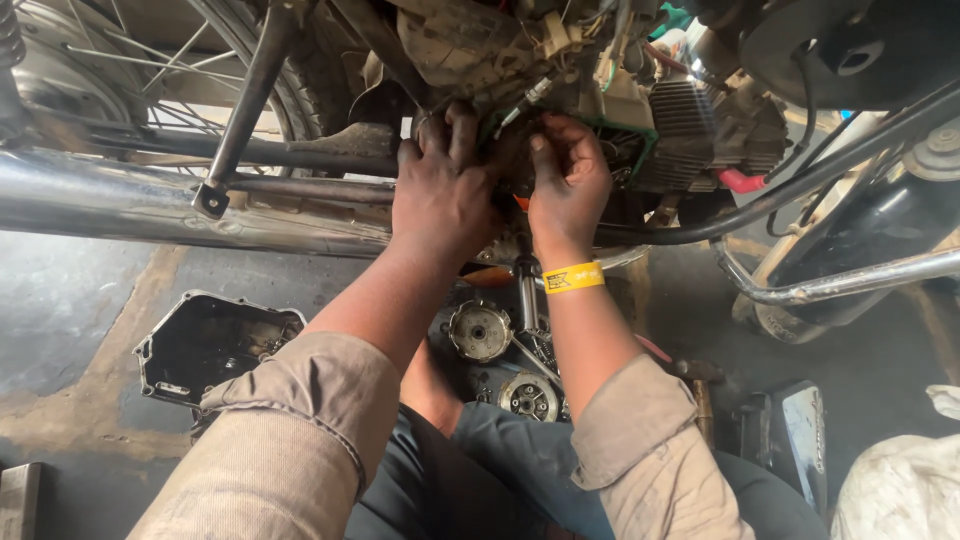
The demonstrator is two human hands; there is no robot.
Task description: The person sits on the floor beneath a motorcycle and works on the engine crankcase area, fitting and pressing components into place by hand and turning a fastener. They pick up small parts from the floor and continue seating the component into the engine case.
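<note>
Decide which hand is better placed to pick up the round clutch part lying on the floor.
Probably the right hand: the round clutch part lies beside its forearm, just below the yellow wristband. The left hand sits farther left, on the engine.

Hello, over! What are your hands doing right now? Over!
Left hand and right hand both pressed on the motorbike engine. Grip hidden. Exhaust pipe close by left; engine cover on floor.

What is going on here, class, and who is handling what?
A person crouches beside a motorcycle, both hands pressed into the open side of its engine. The left hand and right hand work close together there, fingers curled in; what they grip is hidden. A removed engine cover and round clutch parts lie on the floor below.
</note>
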